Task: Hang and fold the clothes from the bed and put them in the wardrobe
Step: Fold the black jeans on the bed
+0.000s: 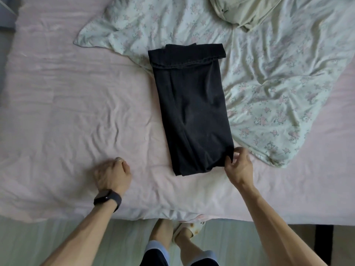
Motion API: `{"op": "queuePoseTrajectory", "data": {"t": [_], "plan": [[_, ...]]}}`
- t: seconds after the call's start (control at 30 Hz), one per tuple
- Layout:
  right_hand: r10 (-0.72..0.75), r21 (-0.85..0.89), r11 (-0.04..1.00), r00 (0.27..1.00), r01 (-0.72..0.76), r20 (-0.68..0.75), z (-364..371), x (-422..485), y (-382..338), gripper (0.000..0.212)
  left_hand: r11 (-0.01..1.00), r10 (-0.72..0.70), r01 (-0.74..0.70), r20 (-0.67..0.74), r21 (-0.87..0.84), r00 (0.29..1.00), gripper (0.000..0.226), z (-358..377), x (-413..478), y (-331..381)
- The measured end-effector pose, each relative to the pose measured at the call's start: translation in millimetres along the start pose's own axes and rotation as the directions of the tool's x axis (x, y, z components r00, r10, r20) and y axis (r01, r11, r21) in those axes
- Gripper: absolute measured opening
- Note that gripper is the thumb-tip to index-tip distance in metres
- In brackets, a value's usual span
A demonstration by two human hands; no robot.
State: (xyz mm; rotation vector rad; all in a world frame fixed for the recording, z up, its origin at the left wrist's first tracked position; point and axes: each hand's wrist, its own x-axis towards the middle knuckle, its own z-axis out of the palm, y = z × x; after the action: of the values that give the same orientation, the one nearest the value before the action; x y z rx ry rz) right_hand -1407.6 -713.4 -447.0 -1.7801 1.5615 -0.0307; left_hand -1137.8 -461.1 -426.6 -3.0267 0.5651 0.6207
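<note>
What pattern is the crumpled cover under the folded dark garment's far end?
Pale mint cover with small pinkish flower sprigs; the head view shows it.

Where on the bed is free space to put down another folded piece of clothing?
The widest free patch is the pink sheet left of the black garment, beyond the left hand. A narrower strip lies along the near edge. The right side is crowded: floral duvet and beige garment.

Two bare forearms stretched forward, left hand [112,176] blurred, knuckles up, fingers curled in and holding nothing, right hand [239,166] further forward, thumb and fingertips pinching the near right corner of a dark folded garment [192,112]
</note>
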Motion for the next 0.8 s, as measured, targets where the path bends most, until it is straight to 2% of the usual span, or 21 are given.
{"op": "queuePoseTrajectory", "data": {"t": [0.07, 0.13, 0.17, 0.23, 0.3, 0.37, 0.47, 0.57, 0.63, 0.67, 0.7, 0.8], "plan": [[-0.134, 0.020, 0.990, 0.988, 0.136, -0.079, 0.2, -3.4, -14.1, 0.053, 0.972, 0.211, -0.223, -0.143, -0.077, 0.967, 0.031, 4.1, -18.5, 39.9], [-0.383, -0.142, 0.921, 0.906, 0.362, -0.177, 12.3, -7.0, -32.9, 0.056, 0.868, 0.424, -0.472, -0.263, -0.154, 0.866, 0.049, 14.4, -41.5, 99.8], [-0.487, -0.235, 0.864, 0.859, 0.446, -0.159, 19.3, -4.9, -41.3, 0.054, 0.800, 0.527, -0.578, -0.271, -0.163, 0.806, 0.055, 21.8, -51.0, 128.3], [-0.542, -0.372, 0.779, 0.841, 0.505, 0.008, 31.0, 6.7, -48.8, 0.057, 0.700, 0.684, -0.707, -0.185, -0.107, 0.705, 0.061, 41.4, -54.1, 163.9], [-0.509, -0.472, 0.721, 0.850, 0.507, 0.136, 36.4, 15.0, -34.4, 0.059, 0.686, 0.727, -0.727, -0.049, 0.026, 0.685, 0.062, 64.1, -45.1, 156.6], [-0.507, -0.557, 0.658, 0.845, 0.507, 0.170, 36.5, 21.6, -12.2, 0.054, 0.687, 0.712, -0.708, 0.043, 0.163, 0.701, 0.065, 83.7, -24.3, 124.4], [-0.509, -0.603, 0.608, 0.836, 0.517, 0.203, 38.7, 27.2, -3.6, 0.055, 0.661, 0.704, -0.698, 0.094, 0.275, 0.704, 0.066, 94.0, 1.8, 91.0], [-0.510, -0.552, 0.683, 0.854, 0.477, 0.106, 36.5, 16.1, -7.8, 0.059, 0.670, 0.726, -0.707, -0.003, 0.227, 0.687, 0.064, 84.9, -12.0, 101.1], [-0.612, -0.454, 0.669, 0.783, 0.588, 0.113, 29.4, -4.9, 6.3, 0.073, 0.604, 0.796, -0.784, -0.060, 0.144, 0.602, 0.070, 81.4, -41.1, 106.4], [-0.649, -0.435, 0.632, 0.745, 0.641, 0.155, 26.4, -13.8, 14.6, 0.084, 0.567, 0.822, -0.812, -0.034, 0.140, 0.568, 0.076, 81.0, -53.2, 107.7], [-0.659, -0.452, 0.592, 0.723, 0.668, 0.206, 23.9, -18.4, 20.5, 0.092, 0.556, 0.823, -0.814, 0.025, 0.169, 0.568, 0.084, 80.5, -59.8, 110.4], [-0.614, -0.540, 0.552, 0.748, 0.636, 0.254, 26.2, -7.6, 18.8, 0.093, 0.629, 0.721, -0.727, 0.145, 0.276, 0.678, 0.105, 81.0, -53.3, 128.7]]}}
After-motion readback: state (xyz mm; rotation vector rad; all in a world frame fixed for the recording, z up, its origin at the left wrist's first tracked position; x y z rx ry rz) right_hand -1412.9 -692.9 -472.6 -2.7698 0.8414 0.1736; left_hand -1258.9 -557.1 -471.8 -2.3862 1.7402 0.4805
